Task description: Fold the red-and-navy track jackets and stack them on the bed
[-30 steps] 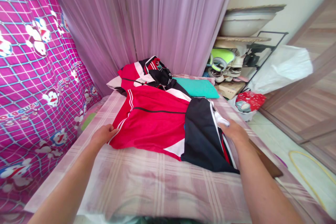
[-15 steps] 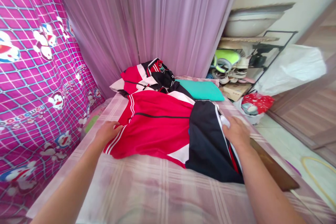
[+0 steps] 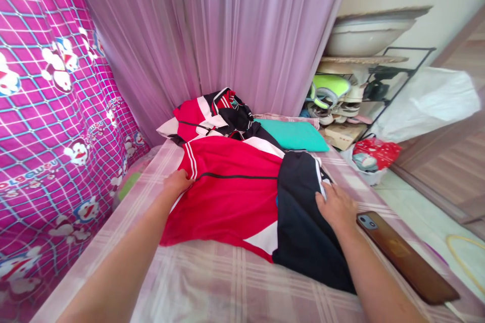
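Observation:
A red, black and white zip-up jacket (image 3: 231, 207) lies spread out and folded over on the bed, its dark zipper running from left to right. My left hand (image 3: 179, 181) is closed on the white-striped hem at the jacket's left end, beside the zipper's end. At the other end, my right hand (image 3: 337, 205) grips the white-trimmed edge of the black part, with its fingertips partly hidden by cloth. Behind the spread jacket a crumpled garment in the same colours (image 3: 189, 116) touches its far side.
A folded teal cloth (image 3: 299, 135) lies at the back of the plaid-covered bed (image 3: 204, 287). A phone in a brown case (image 3: 407, 257) rests by my right forearm. Purple curtains (image 3: 242, 35) hang behind; a shoe rack (image 3: 401, 81) and bags stand on the right.
My left hand has moved right and slightly away along the hem, to near the zipper. The jacket's left end is drawn inward. More of the phone shows as the view shifts.

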{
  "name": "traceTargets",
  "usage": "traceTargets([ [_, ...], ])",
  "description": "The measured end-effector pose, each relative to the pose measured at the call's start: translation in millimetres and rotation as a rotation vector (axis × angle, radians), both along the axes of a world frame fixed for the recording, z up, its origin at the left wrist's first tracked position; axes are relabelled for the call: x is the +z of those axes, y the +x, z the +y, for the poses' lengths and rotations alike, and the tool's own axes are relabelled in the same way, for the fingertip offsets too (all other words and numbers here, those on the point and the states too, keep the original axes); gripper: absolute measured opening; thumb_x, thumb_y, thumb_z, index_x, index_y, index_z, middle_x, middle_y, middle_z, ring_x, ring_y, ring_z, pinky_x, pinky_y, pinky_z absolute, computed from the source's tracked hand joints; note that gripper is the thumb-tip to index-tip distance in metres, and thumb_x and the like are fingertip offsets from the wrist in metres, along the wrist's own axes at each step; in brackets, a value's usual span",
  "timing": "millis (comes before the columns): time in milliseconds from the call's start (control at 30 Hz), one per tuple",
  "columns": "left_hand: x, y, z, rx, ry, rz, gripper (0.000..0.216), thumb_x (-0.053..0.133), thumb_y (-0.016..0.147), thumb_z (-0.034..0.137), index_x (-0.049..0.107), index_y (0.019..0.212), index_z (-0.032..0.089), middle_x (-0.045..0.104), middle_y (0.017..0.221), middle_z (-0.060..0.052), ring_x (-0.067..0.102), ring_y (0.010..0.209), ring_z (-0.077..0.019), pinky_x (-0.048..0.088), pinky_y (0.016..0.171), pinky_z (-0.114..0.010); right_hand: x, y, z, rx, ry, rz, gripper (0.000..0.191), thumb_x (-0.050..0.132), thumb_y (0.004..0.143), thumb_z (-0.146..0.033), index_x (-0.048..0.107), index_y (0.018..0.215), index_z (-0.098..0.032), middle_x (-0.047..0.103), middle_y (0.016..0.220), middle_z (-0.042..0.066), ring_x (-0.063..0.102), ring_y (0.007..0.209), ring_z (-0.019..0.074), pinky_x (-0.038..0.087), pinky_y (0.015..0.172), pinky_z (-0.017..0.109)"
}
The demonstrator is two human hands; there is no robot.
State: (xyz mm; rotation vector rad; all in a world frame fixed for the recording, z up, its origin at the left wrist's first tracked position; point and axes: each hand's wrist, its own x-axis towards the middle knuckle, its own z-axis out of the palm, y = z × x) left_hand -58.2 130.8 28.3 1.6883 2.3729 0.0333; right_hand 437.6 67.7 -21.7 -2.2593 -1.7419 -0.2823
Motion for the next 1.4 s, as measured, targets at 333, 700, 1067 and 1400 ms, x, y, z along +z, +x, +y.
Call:
traceTargets([
  [333, -9.7, -8.4, 12.5, 0.024, -0.012, -0.051, 0.049, 0.071, 0.07, 0.053, 0.067, 0.108, 0.022, 0.073, 0.116, -0.016, 0.068, 0.106, -0.0374, 0.05, 0.082, -0.043, -7.5, 11.2, 3.5, 0.038, -0.011, 0.006, 0.046, 0.04, 0.096, -0.039, 0.061, 0.132, -0.019, 0.061, 0.132, 0.017, 0.059, 0.115, 0.0332, 0.048, 0.091, 0.049],
  [700, -10.2, -9.9, 24.0, 0.013, 0.042, -0.147, 0.074, 0.076, 0.067, 0.047, 0.056, 0.134, 0.021, 0.065, 0.133, -0.017, 0.064, 0.117, -0.0339, 0.05, 0.089, -0.036, -15.5, 18.5, 6.7, 0.058, -0.005, 0.008, 0.044, 0.043, 0.095, -0.039, 0.061, 0.131, -0.022, 0.063, 0.127, 0.015, 0.06, 0.112, 0.0322, 0.049, 0.088, 0.047],
  [1067, 13.7, -5.0, 24.7, 0.071, 0.215, -0.161, 0.035, 0.044, 0.094, 0.042, 0.063, 0.109, 0.018, 0.073, 0.106, -0.01, 0.068, 0.096, -0.024, 0.048, 0.078, -0.031, -12.8, 16.7, 4.5, 0.05, -0.008, 0.004, 0.047, 0.039, 0.097, -0.041, 0.061, 0.132, -0.019, 0.062, 0.129, 0.016, 0.062, 0.11, 0.0323, 0.049, 0.086, 0.045],
  [1400, 3.7, -25.1, 16.0, 0.072, 0.205, 0.02, 0.055, 0.044, 0.094, 0.046, 0.045, 0.143, 0.02, 0.071, 0.122, -0.013, 0.065, 0.113, -0.0301, 0.05, 0.088, -0.039, -15.8, 18.6, 4.7, 0.073, 0.032, -0.02, 0.043, 0.041, 0.097, -0.04, 0.062, 0.129, -0.02, 0.065, 0.124, 0.014, 0.062, 0.107, 0.0308, 0.049, 0.082, 0.043],
])
